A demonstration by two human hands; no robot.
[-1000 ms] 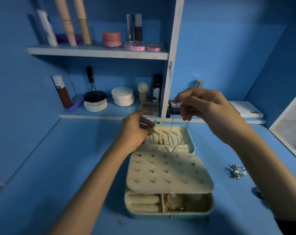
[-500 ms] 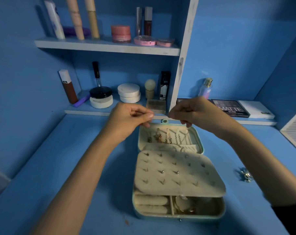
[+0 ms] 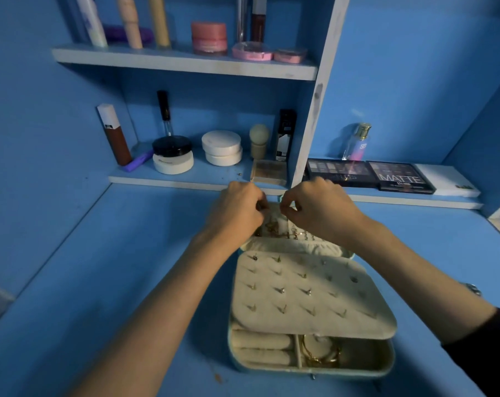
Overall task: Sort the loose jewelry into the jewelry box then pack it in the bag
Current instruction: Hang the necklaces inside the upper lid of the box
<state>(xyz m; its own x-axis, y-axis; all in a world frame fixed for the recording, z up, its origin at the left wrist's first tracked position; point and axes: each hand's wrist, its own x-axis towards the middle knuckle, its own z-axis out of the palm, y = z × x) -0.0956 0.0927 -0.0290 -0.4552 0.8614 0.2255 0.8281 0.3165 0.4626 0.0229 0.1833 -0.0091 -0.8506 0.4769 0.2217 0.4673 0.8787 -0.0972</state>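
An open teal jewelry box [image 3: 312, 368] with cream lining lies on the blue desk. Its earring panel [image 3: 306, 293], studded with small earrings, covers most of the base. Gold bangles [image 3: 320, 353] lie in a front compartment. Several necklaces [image 3: 283, 232] hang inside the raised lid. My left hand [image 3: 237, 213] and my right hand [image 3: 317, 210] are both at the lid's top edge. Each pinches an end of a thin necklace chain, too fine to see clearly. A silver piece [image 3: 472, 288] lies on the desk beside my right forearm.
Makeup palettes [image 3: 369, 174] lie on the low ledge behind the box, with a perfume bottle [image 3: 357, 141]. The left shelves [image 3: 185, 63] hold jars, tubes and compacts [image 3: 221, 147]. The desk [image 3: 114, 267] is hemmed by blue walls on the left and right.
Both hands have dropped from above the box to the lid's top edge and come closer together, still pinching the chain. The view has shifted, so the box sits lower and to the right.
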